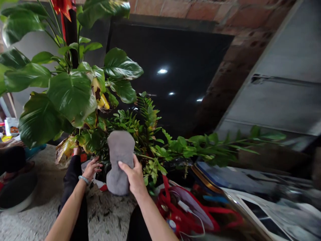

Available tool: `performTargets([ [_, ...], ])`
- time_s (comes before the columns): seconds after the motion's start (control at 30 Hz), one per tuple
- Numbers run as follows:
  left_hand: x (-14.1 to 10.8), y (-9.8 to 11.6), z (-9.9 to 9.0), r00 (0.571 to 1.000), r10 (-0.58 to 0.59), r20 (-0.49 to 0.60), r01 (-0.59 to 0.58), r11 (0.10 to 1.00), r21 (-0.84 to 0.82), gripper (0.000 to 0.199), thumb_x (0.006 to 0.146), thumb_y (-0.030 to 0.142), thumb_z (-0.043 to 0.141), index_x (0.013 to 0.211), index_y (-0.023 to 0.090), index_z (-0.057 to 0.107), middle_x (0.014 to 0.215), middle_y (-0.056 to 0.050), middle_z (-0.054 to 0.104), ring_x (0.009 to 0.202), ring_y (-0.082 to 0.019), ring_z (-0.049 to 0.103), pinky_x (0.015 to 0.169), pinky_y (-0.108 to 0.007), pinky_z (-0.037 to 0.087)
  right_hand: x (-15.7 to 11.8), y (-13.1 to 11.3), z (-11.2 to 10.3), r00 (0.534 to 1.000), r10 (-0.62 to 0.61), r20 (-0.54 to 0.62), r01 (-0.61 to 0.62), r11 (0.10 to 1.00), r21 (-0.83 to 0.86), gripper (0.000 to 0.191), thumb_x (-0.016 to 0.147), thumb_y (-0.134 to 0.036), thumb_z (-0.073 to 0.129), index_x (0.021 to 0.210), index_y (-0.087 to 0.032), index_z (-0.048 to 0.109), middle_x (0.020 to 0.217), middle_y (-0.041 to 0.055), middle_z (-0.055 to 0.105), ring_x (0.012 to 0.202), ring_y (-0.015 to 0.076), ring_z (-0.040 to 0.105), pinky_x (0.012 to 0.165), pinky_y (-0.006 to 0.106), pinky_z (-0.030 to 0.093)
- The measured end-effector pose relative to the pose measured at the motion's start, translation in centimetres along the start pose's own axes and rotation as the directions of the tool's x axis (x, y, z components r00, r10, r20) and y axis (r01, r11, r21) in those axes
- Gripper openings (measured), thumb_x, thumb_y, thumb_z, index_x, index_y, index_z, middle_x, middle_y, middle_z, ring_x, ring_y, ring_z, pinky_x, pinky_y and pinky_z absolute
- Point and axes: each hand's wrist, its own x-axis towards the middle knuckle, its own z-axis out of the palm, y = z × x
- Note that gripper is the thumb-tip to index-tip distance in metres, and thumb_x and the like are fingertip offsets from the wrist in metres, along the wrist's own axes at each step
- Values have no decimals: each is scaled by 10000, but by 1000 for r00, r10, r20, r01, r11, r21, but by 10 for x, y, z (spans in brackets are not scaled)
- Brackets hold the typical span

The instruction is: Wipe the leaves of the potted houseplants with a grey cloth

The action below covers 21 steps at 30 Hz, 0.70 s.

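My right hand (135, 174) grips a soft-looking grey pad (120, 144), narrowed at the waist like a figure eight. The thumb lies across its front, and the fingers go behind its right side. It is held upright in front of the leafy plants. To the left of the pad, my left hand (92, 168) is open with its fingers apart and nothing in it. A pale bangle (84, 179) circles that wrist. Behind the left hand are pieces of white and red (100, 184) that I cannot make out.
A large-leaved potted plant (71, 90) rises at the left, and smaller green plants (175, 145) spread behind the pad. At lower right is a red-edged bag (167, 195) with a white cable (200, 222). Another person's leg (11, 159) shows at the far left, above a round bucket (22, 206).
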Motion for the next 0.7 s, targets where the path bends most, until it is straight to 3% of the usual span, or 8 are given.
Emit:
performTargets([
  [0.13,-5,5,0,1000,-10,-19,10,1000,-21,620,613,201,850,1219,136,734,875,-80,763,853,-240,726,718,-320,562,12,29,-10,978,182,-102,-184,983,-12,438,458,-333,867,846,-219,699,703,16,766,651,239,687,636,350,565],
  [0.23,-5,5,-2,999,-52,-17,52,998,-22,697,619,188,850,1297,124,704,827,-59,768,751,-198,711,683,-289,549,-18,62,-16,929,369,-5,-370,929,-8,363,455,-318,828,775,-186,715,578,26,720,522,228,633,561,365,542],
  [0.3,-4,6,-2,997,-72,-26,71,997,-27,725,617,170,842,1326,133,693,822,-43,775,677,-162,688,658,-261,528,-36,64,-14,920,387,68,-387,922,-13,365,487,-303,813,823,-180,740,621,24,739,557,227,654,592,358,553],
  [0.37,-4,6,-2,998,-59,-18,59,998,-28,717,619,165,835,1323,147,698,861,-44,784,690,-160,696,667,-260,531,-39,44,-11,965,251,72,-249,968,-37,429,536,-301,814,944,-186,755,768,38,788,685,249,707,674,363,574],
  [0.43,-4,7,-1,999,-37,9,37,999,-29,701,634,185,835,1320,148,696,885,-61,783,782,-196,729,710,-289,558,-25,14,-9,1000,11,13,-10,995,-97,554,548,-293,834,1087,-205,739,989,58,812,886,275,733,804,369,578],
  [0.53,-5,7,1,999,-30,26,31,999,-25,716,650,231,851,1338,139,677,871,-87,777,900,-252,753,762,-338,580,8,-16,-11,982,-184,-50,172,969,-179,612,518,-277,843,1118,-234,730,1109,52,800,1014,275,710,897,360,551],
  [0.63,-5,7,1,999,-37,6,37,999,-2,788,610,257,884,1357,138,663,866,-88,779,890,-252,751,757,-332,572,19,4,-12,998,58,-6,-59,987,-151,383,520,-278,782,897,-221,751,817,26,798,770,258,704,737,366,556],
  [0.7,-5,7,-1,998,-55,-15,56,998,28,836,569,271,909,1359,148,663,868,-65,782,809,-215,736,720,-296,550,5,35,-10,966,257,28,-250,958,-140,288,500,-241,751,786,-204,753,667,11,755,638,239,661,649,360,531],
])
